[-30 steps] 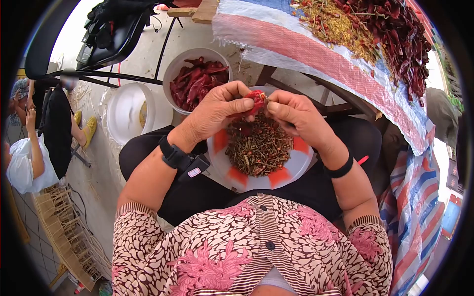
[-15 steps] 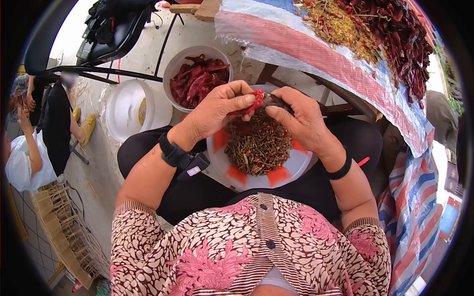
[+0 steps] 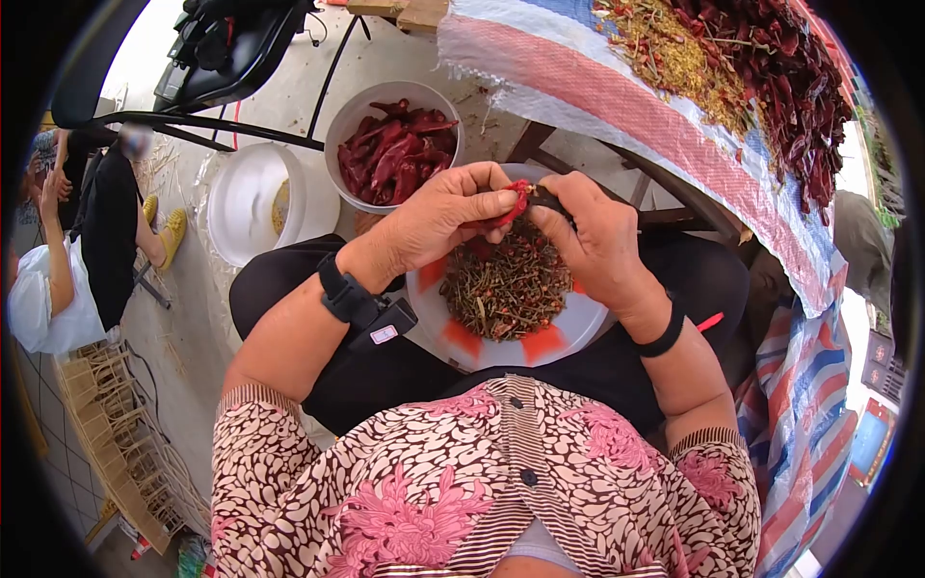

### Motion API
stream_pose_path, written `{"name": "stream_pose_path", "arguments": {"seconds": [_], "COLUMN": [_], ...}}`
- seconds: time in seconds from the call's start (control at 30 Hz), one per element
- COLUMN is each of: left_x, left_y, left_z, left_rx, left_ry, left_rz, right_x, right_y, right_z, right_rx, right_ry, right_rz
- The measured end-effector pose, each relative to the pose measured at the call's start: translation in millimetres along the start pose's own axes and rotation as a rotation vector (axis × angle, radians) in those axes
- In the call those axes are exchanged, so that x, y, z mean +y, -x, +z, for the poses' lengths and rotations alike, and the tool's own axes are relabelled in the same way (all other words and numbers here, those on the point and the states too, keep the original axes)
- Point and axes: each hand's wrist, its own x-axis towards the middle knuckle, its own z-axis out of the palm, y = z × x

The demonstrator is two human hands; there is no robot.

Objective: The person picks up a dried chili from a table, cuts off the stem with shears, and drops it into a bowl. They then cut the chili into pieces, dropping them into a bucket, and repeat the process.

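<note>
Pinched between the thumb and fingers of my left hand [image 3: 434, 220] is a dried red chili [image 3: 521, 197]. My right hand [image 3: 599, 241] meets it from the other side, closed on a small dark tool [image 3: 547, 199] whose tip is at the chili's end. Most of that tool is hidden by my fingers, and I cannot tell its kind. Both hands are over a pale basin [image 3: 585, 332] with orange-red patches, resting at my lap. Inside lies a heap of chili stems and bits [image 3: 503, 294]. Beyond my left hand stands a white tub [image 3: 332, 144] of red chilies [image 3: 400, 159].
A white bucket [image 3: 220, 214] stands left of the chili tub. At upper right, a striped woven sheet [image 3: 578, 87] carries yellow seeds [image 3: 679, 67] and dark dried chilies [image 3: 805, 125]. A black chair [image 3: 231, 72] is at upper left; another person [image 3: 106, 241] sits at far left.
Both hands have shifted slightly right, still holding the chili and dark tool close together. The chili looks turned more upright. The whole view has shifted a little.
</note>
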Motion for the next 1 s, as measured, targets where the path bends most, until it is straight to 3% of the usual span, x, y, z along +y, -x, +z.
{"name": "stream_pose_path", "arguments": {"seconds": [0.07,0.17,0.3,0.37,0.5,0.6,0.7,0.8,0.83,1.0], "left_x": [-3,-4,2,3,-5,-3,-3,-4,-5,-6], "left_y": [0,1,8,10,10,11,12,11,11,10], "left_z": [0,-4,-1,-1,-1,-2,-2,-5,-6,-8], "left_rx": [-0.008,-0.055,-0.197,-0.265,-0.247,-0.24,-0.238,-0.226,-0.235,-0.251], "left_ry": [0.065,0.059,0.042,-0.033,-0.119,-0.095,-0.116,-0.097,-0.089,-0.09], "left_rz": [-0.014,-0.04,-0.06,-0.075,-0.103,-0.094,-0.13,-0.13,-0.134,-0.165], "right_x": [0,10,3,14,9,14,5,7,0,1], "right_y": [-1,0,2,4,-1,0,1,4,5,4], "right_z": [1,1,-8,-7,-8,-14,-15,-7,-10,-13], "right_rx": [0.017,-0.149,-0.464,-0.592,-0.459,-0.52,-0.407,-0.254,-0.246,-0.243], "right_ry": [0.054,-0.264,-1.099,-1.465,-1.277,-1.231,-1.023,-0.499,-0.558,-0.414], "right_rz": [-0.05,0.025,0.419,0.51,0.366,0.407,0.369,-0.071,0.026,-0.108]}}
